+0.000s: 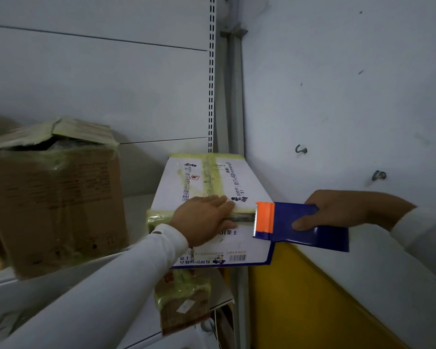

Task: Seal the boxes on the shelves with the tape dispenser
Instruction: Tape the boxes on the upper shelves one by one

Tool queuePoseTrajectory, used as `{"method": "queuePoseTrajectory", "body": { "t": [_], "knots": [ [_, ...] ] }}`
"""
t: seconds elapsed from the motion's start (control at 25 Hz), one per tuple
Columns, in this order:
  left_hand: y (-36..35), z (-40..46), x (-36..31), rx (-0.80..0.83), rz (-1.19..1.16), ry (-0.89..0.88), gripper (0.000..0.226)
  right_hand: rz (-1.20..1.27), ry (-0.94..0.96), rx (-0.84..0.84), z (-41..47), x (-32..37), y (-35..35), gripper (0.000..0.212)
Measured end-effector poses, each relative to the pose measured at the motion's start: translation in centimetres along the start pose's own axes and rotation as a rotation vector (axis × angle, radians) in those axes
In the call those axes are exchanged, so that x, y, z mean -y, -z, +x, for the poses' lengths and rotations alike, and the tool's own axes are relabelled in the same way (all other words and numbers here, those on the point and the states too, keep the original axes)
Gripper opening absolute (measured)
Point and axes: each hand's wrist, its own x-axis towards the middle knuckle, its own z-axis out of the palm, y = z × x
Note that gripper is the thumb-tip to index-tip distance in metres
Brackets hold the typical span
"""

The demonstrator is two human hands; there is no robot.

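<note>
Our left hand point(207, 217) presses flat on the white box point(212, 197) on the shelf point(136, 205); at three o'clock, our right hand point(342, 210) grips the blue tape dispenser point(295, 222), fingers point(303, 224) curled around it.

Stockroom or shop backroom: slotted metal shelving upright point(211, 71), taped cardboard cartons point(56, 197) on shelf point(136, 205), bare wall hooks point(301, 149).

brown box point(53, 197): blurred, left edge cut off | white box point(212, 177): print unreadable, seam partly under left hand point(204, 220)
</note>
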Motion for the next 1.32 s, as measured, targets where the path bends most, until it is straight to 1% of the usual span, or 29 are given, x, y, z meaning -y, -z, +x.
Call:
{"method": "queuePoseTrajectory", "body": {
  "t": [0.04, 0.2, 0.32, 0.4, 0.52, 0.6, 0.64, 0.72, 0.8, 0.84, 0.92, 1.0, 1.08, 1.16, 1.32],
  "knots": [
    [-0.4, 0.1, 0.4, -0.024, -0.019, -0.023, 0.065, 0.007, 0.013, 0.007, 0.0, -0.1, -0.2, 0.032],
    [-0.7, -1.1, 3.2, -0.036, -0.108, -0.101, 0.071, 0.019, 0.054, 0.026, -0.9, -1.1, -0.3, 0.033],
    [-0.8, -1.8, 4.2, -0.064, -0.087, -0.136, 0.068, -0.006, -0.023, 0.009, -3.2, -3.1, 0.6, 0.04],
    [-1.0, -1.7, 4.3, -0.069, -0.072, -0.143, 0.07, 0.007, -0.066, -0.001, -4.3, -4.5, 0.8, 0.04],
    [-0.8, -1.3, 4.1, -0.039, -0.096, -0.142, 0.072, 0.042, -0.077, -0.011, -4.6, -5.4, 0.5, 0.04],
    [-1.0, -1.3, 3.8, -0.072, -0.087, -0.143, 0.07, 0.024, -0.068, -0.036, -4.0, -5.5, 0.3, 0.042],
    [-0.9, -1.3, 3.6, -0.096, -0.073, -0.126, 0.072, 0.001, -0.063, -0.056, -3.4, -5.6, 0.2, 0.042],
    [-0.4, -0.9, 2.4, -0.092, -0.041, -0.009, 0.082, -0.05, -0.052, -0.095, -2.1, -5.3, -0.3, 0.039],
    [0.4, 0.2, 0.2, -0.046, 0.086, 0.11, 0.087, -0.059, -0.046, -0.122, -1.2, -5.0, -0.8, 0.037],
    [0.4, 0.9, -1.2, -0.052, 0.124, 0.128, 0.088, -0.045, -0.048, -0.128, -0.9, -4.9, -0.9, 0.036],
    [0.0, 2.2, -4.2, -0.076, 0.096, 0.07, 0.088, -0.016, -0.044, -0.122, -0.8, -4.7, -0.9, 0.034],
    [-1.0, 3.2, -5.4, -0.118, 0.017, -0.039, 0.075, 0.0, -0.037, -0.111, -0.9, -4.6, -1.0, 0.032],
    [-1.5, 3.5, -4.6, -0.132, -0.004, -0.098, 0.06, 0.003, -0.032, -0.092, -1.5, -4.7, -0.9, 0.031],
    [-2.0, 3.5, -3.4, -0.186, 0.014, -0.119, 0.059, -0.008, -0.024, -0.058, -2.5, -5.1, -0.6, 0.034],
    [-2.4, 3.4, -2.9, -0.21, 0.003, -0.165, 0.062, -0.031, -0.059, -0.048, -4.4, -5.7, -0.4, 0.037]
  ]
}}
